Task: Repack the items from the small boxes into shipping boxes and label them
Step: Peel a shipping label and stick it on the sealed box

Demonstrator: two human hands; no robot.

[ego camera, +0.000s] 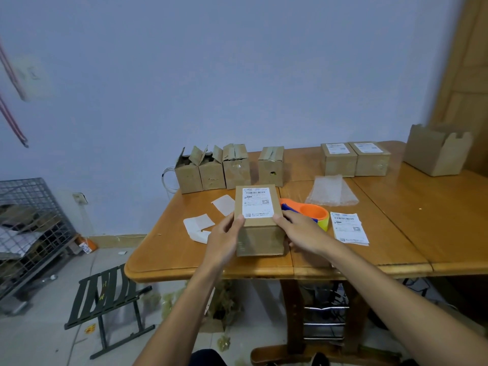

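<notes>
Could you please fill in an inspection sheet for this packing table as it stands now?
Surface: wooden table, glossy.
Job's things: labelled box in front; two labelled boxes at the back; four small boxes; open box far right; label stack; bubble wrap; tape dispenser.
Clutter: backing papers left of that box.
Grips: left grip and right grip hold the labelled box's sides.
Cables: red cords on the wall; wires under the table.
Surroundings: folding stool, wire cage, door.

A pale blue wall [237, 75] faces me behind the wooden table [396, 233]. To my right is a wooden door [470, 75]. To my left, a wire rack [31, 220] and a green folding stool [105, 294] stand on the grey floor [39, 339].
</notes>
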